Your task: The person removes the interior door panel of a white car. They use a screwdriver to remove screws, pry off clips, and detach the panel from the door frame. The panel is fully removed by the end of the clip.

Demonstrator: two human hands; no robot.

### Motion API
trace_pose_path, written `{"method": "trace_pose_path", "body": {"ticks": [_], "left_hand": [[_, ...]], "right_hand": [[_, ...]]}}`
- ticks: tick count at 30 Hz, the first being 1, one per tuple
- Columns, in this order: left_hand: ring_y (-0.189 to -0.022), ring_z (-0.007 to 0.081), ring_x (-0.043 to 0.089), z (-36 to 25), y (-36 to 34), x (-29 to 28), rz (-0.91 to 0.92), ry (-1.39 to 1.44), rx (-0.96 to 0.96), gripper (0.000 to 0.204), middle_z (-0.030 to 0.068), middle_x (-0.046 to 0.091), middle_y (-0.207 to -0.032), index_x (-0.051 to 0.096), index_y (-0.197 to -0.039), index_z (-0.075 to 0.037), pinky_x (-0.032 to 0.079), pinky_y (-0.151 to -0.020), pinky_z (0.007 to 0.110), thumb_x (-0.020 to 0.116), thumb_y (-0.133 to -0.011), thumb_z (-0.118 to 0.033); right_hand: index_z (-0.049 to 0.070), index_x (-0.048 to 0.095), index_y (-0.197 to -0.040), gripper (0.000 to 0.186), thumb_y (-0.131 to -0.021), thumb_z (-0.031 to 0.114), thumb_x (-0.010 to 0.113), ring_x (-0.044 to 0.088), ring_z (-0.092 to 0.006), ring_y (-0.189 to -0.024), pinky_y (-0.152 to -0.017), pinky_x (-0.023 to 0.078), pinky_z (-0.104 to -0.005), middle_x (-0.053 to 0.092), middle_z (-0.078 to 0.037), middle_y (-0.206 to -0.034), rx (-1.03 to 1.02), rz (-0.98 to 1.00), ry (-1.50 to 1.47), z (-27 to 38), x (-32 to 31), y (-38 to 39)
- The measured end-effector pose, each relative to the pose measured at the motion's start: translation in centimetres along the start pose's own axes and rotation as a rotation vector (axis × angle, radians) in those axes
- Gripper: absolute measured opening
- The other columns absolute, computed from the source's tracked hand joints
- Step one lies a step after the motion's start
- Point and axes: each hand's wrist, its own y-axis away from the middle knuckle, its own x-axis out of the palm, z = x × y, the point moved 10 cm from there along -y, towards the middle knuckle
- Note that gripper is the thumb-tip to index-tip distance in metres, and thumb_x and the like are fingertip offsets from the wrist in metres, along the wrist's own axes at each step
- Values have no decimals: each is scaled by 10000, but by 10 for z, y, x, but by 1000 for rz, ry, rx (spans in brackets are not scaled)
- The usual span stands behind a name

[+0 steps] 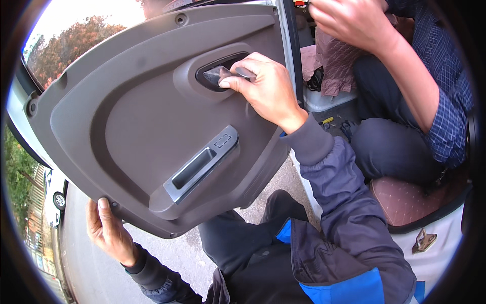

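A grey-brown car door trim panel (136,121) fills the space before me, set against a white door. At its lower left edge my left hand (112,235) grips the rim, thumb near the border. My right hand (266,86) is up at the black-rimmed inner handle recess (202,83). Between its thumb and fingers is a shiny grey, thin piece (215,75), partly see-through like plastic film; a rounded grey end shows beside the knuckles. Whether it joins the handle is hidden. Lower on the panel sits a grey armrest pull with switch plate (202,164).
At the right another person (400,101) in a checked blue shirt crouches inside the vehicle, one arm raised. A yellow-handled tool (326,121) lies on the vehicle floor. A metal latch striker (424,241) sticks out from the white sill. A white car (55,195) stands on the left.
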Motion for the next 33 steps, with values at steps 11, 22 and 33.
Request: {"method": "trace_pose_path", "body": {"ticks": [11,22,33], "left_hand": [[-473,21,398,66,139,-13,-126,-27,-290,188,154,727,-984,668,-1147,30,293,-428,207,611,-1002,-76],[-820,128,624,248,261,212,282,628,-1199,532,218,586,-1439,494,-1332,33,401,-502,219,665,-1022,-364],[-676,96,512,300,258,226,93,554,-1356,814,211,711,-1191,554,-1217,49,381,-504,209,651,-913,-699]], "right_hand": [[-7,757,-949,254,-810,186,847,650,-237,-748,-702,513,-333,689,-105,-891,-42,-4,22,-1,6,1],[29,755,-934,269,-803,244,849,691,-333,-794,-704,537,-404,704,-132,-922,18,20,52,1,13,-4],[48,719,-1000,217,-838,143,828,708,-294,-787,-686,555,-389,667,-88,-1004,-25,-29,-26,-9,35,16]]}}
